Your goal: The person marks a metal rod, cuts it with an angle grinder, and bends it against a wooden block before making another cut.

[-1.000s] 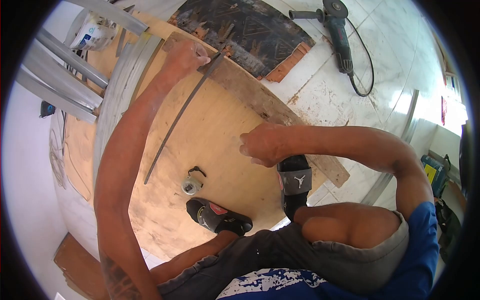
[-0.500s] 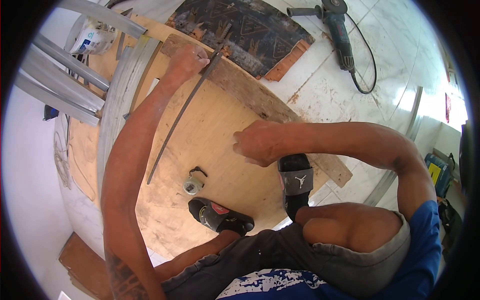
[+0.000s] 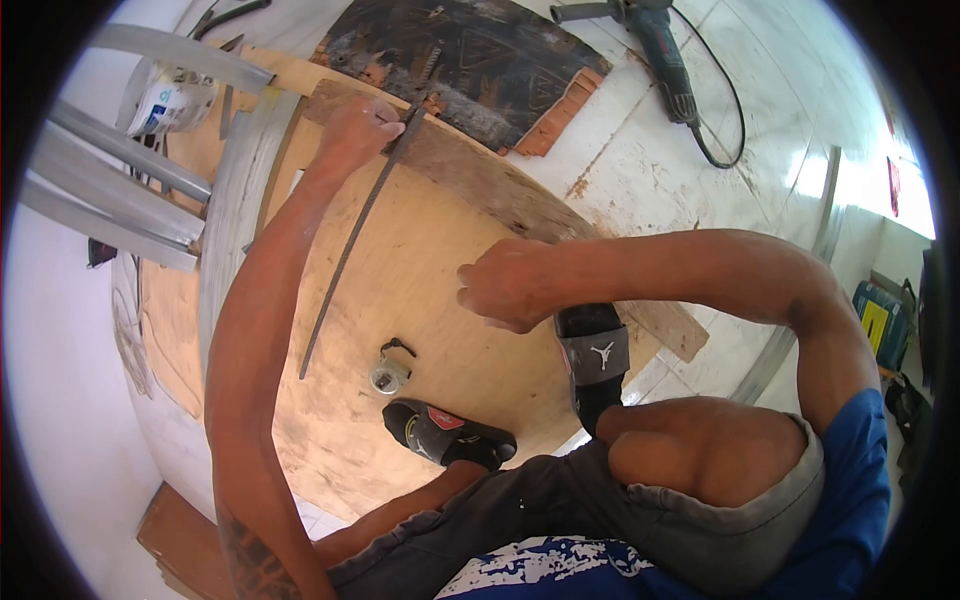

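Note:
A thin ribbed steel rebar slants across the plywood sheet, its far end over a dark board. At its upper part my left hand is closed, fingertips pinched against the bar above a rough wooden plank. My right hand is curled closed above the plywood, right of the rebar; its fingers face away, so what they hold, if anything, is hidden. Between the rebar and my left sandal sits a tape measure.
An angle grinder with its cord lies on the tiles at upper right. A dark, broken-edged board lies beyond the plank. Metal profiles and a white bucket are at left. My right sandal rests near the plank.
The view has shifted slightly, moving the grinder and dark board a little up and left. Both hands keep nearly the same pose, and the rebar stays beside my left hand.

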A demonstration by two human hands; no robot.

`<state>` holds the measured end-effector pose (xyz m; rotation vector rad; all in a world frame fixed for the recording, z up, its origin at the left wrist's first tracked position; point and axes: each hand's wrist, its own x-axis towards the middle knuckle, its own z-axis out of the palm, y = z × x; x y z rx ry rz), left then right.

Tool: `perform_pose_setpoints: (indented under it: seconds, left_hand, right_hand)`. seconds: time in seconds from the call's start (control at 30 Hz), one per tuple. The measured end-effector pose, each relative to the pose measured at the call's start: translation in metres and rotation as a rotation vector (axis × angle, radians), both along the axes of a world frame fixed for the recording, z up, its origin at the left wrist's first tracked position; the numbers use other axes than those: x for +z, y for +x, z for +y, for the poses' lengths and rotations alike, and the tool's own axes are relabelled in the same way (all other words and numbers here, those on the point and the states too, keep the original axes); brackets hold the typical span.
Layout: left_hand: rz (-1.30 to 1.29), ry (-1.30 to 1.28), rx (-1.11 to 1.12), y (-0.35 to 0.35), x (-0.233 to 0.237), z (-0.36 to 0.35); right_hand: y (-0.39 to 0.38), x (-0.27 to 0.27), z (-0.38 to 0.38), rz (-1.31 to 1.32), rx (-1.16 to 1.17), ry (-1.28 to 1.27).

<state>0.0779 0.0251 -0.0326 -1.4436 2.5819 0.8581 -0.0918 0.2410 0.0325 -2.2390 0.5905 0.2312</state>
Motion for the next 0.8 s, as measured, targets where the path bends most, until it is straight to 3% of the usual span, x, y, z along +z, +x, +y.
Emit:
perform_pose_setpoints:
  seconds: [0.13, 0.47, 0.57, 0.8]
  left_hand:
    - [0.102, -0.075, -0.062, 0.003, -0.004, -0.001]
    - [0.056, -0.021, 0.061, 0.002, 0.009, -0.002]
    - [0.106, -0.062, -0.043, 0.006, -0.005, -0.003]
    - [-0.02, -0.063, -0.046, 0.001, -0.003, -0.002]
  right_hand:
    - [0.0, -0.006, 0.002, -0.027, 0.002, -0.034]
    - [0.0, 0.001, -0.003, 0.039, 0.034, 0.002]
    - [-0.001, 0.004, -0.003, 0.063, 0.04, 0.012]
    - [-0.003, 0.008, 0.0, 0.09, 0.052, 0.019]
